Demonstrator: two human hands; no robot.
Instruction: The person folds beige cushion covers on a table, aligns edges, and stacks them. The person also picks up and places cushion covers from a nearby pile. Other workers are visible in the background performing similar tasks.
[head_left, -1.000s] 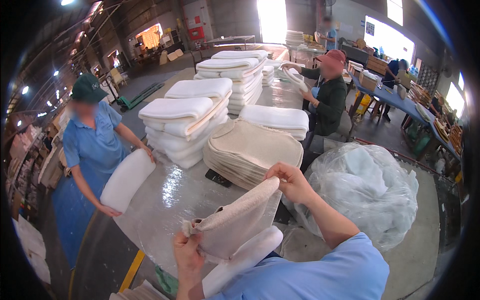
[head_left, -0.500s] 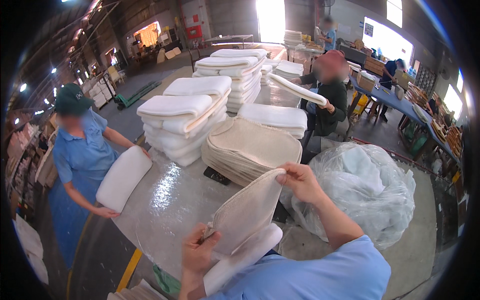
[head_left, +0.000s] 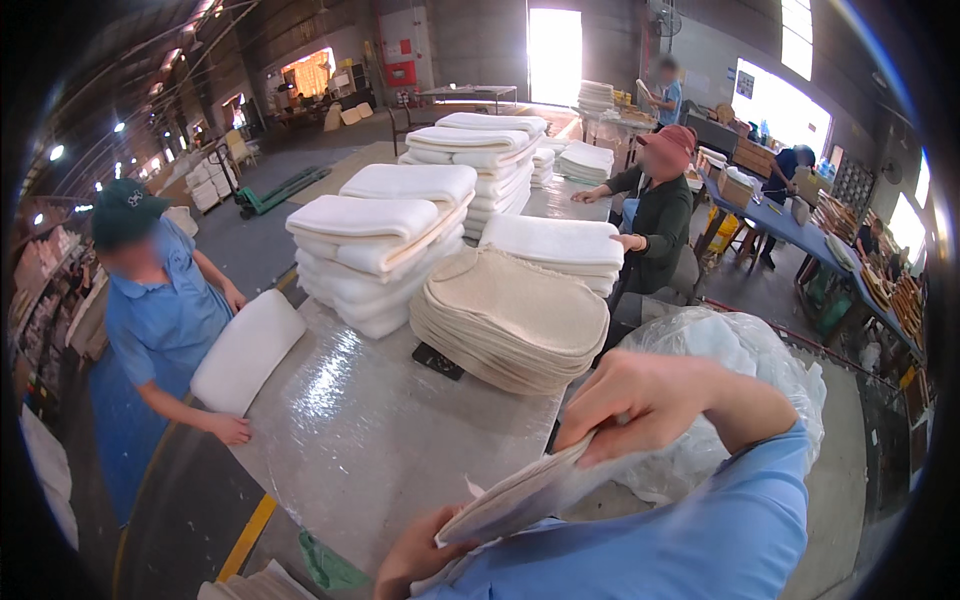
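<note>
A: Where is the beige fabric piece (head_left: pixel 515 497)?
B: Low in the view, close against the person's light-blue shirt (head_left: pixel 650 535); it slants up from left to right between the 2 hands.
A: And the grip?
B: The right hand (head_left: pixel 640 405) is clamped on the upper end, pinching its edge between thumb and fingers; the left hand (head_left: pixel 425 552) is closed on the lower end, though partly hidden.
A: What is around it?
B: On the table (head_left: pixel 380 430), a stack of similar beige pieces (head_left: pixel 510 310); a dark flat object (head_left: pixel 437 362) just beside that; farther back, tall stacks of folded white pads (head_left: pixel 385 235) and a lower white stack (head_left: pixel 550 245); to the right, a clear plastic bag (head_left: pixel 775 345).
A: Anyone else?
B: At left, a green-capped co-worker (head_left: pixel 160 320) holds a white pad (head_left: pixel 250 352); across the table, a red-capped co-worker (head_left: pixel 665 215) has 1 hand at the lower white stack.
</note>
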